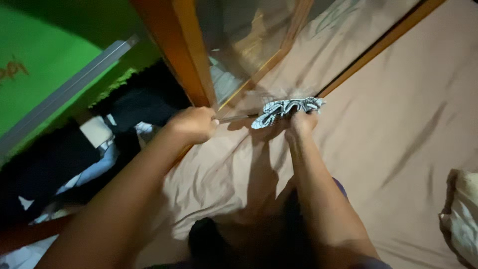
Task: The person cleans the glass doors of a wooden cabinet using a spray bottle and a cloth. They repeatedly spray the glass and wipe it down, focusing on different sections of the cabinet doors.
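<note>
Patterned cloth (286,109), black and white, sits bunched in the closed right hand (300,122) on the tan bedsheet (398,124). Left of the cloth, the left hand (193,124) is fisted around a thin rod (238,118), beside the orange wooden frame (181,50) with its glass pane (244,40).

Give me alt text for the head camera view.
A person's right hand grips a black-and-white patterned cloth over a tan bedsheet, beside a mirror with an orange wooden frame. The left hand is closed near the frame's corner.
</note>
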